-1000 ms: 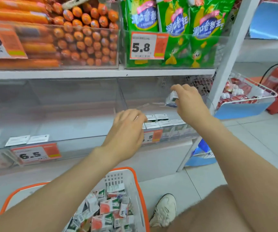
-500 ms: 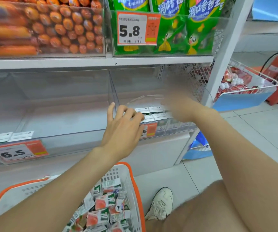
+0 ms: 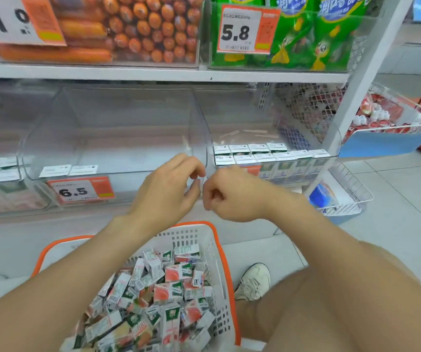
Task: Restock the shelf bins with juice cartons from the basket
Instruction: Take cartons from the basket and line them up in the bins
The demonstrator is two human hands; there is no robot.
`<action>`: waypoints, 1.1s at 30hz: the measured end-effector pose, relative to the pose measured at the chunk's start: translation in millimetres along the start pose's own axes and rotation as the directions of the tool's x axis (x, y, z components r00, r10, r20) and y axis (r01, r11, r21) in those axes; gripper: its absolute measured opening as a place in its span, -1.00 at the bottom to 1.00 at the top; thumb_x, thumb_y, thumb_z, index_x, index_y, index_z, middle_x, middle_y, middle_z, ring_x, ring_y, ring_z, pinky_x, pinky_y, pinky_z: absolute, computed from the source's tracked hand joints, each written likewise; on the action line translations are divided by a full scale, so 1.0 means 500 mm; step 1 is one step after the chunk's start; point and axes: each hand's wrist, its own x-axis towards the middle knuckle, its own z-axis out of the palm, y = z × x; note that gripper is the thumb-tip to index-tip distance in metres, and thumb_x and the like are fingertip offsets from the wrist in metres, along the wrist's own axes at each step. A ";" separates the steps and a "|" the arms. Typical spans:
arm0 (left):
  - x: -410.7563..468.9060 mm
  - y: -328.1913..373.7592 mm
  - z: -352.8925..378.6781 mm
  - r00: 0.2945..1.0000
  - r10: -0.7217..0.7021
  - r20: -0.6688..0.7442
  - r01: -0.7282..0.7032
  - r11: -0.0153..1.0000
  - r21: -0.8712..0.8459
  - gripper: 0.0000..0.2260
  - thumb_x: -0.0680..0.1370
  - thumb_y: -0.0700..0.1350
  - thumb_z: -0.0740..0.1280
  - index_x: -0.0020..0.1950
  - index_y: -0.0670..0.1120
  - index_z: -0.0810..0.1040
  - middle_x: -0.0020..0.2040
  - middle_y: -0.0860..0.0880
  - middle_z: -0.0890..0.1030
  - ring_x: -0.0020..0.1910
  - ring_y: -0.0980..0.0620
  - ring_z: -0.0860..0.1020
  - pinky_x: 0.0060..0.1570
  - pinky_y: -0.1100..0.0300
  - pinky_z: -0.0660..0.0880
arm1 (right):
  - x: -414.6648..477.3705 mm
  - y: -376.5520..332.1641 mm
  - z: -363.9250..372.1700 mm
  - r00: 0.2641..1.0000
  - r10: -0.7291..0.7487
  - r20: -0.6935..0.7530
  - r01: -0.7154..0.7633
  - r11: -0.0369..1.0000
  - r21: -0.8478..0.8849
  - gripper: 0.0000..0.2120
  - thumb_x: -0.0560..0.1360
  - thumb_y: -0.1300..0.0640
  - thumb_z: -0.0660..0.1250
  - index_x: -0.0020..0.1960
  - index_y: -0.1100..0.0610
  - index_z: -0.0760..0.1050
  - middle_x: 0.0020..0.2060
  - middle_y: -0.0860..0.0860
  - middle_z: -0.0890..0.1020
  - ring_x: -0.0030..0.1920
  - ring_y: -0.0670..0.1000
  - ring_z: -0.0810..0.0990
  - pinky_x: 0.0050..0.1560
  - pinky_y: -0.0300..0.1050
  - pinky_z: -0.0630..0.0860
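Observation:
A white basket with an orange rim (image 3: 220,252) sits low in front of me, full of several small juice cartons (image 3: 171,290). On the lower shelf, the right clear bin (image 3: 331,138) holds two rows of upright cartons (image 3: 267,154). The middle clear bin (image 3: 52,148) has two cartons at its front left. My left hand (image 3: 168,189) hovers in front of the divider between these bins, fingers loosely curled, holding nothing. My right hand (image 3: 232,194) is beside it, curled into a loose fist with nothing visible in it.
The upper shelf carries bins of orange sausages (image 3: 138,29) and green snack bags (image 3: 303,39). Price tags read 6.5 (image 3: 80,190) and 5.8 (image 3: 242,31). A wire basket with red and white packets (image 3: 392,120) hangs at the right. My shoe (image 3: 253,282) rests beside the basket.
My right hand held a carton over the right bin a second ago; it has let go and pulled back down toward me. My left hand moved slightly down and left from the bin's front.

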 end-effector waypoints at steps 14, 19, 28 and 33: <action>-0.351 -0.205 0.020 0.593 -0.432 0.679 0.316 0.901 0.298 -0.82 0.63 -0.14 0.31 0.17 0.05 0.62 0.06 0.05 0.65 0.01 0.00 0.61 0.04 -0.03 0.63 | 0.093 -0.066 0.375 0.814 0.088 0.574 0.063 0.969 -0.238 -0.73 0.55 0.35 0.23 -0.28 0.13 0.32 -0.35 0.07 0.42 -0.36 0.10 0.35 -0.30 0.01 0.37; -0.395 -0.239 0.107 0.534 -0.484 0.693 0.375 0.870 0.319 -0.75 0.62 -0.17 0.33 0.29 -0.01 0.59 0.22 -0.06 0.61 0.17 -0.13 0.60 0.13 -0.06 0.60 | 0.114 -0.013 0.435 0.842 0.163 0.514 -0.002 0.954 -0.299 -0.69 0.58 0.40 0.22 -0.25 0.12 0.29 -0.29 0.04 0.41 -0.34 0.02 0.39 -0.36 -0.13 0.33; -0.416 -0.265 0.212 0.534 -0.436 0.724 0.275 0.900 0.340 -0.14 0.43 -0.48 0.43 0.65 -0.04 0.23 0.65 -0.07 0.18 0.43 -0.19 0.48 0.25 -0.14 0.57 | 0.113 0.088 0.546 0.839 0.154 0.522 0.090 0.907 -0.411 -0.42 0.49 0.48 0.32 0.43 0.10 0.37 0.19 0.12 0.51 0.09 0.22 0.61 -0.16 0.05 0.51; -0.406 -0.261 0.240 0.544 -0.411 0.731 0.106 0.898 0.426 -0.11 0.41 -0.46 0.49 0.64 -0.04 0.20 0.67 -0.08 0.22 0.49 -0.20 0.42 0.39 -0.16 0.47 | 0.118 0.091 0.595 0.841 0.054 0.539 0.289 0.796 -0.531 -0.42 0.42 0.47 0.41 0.39 0.16 0.45 0.32 0.20 0.47 0.24 0.29 0.54 0.15 0.25 0.59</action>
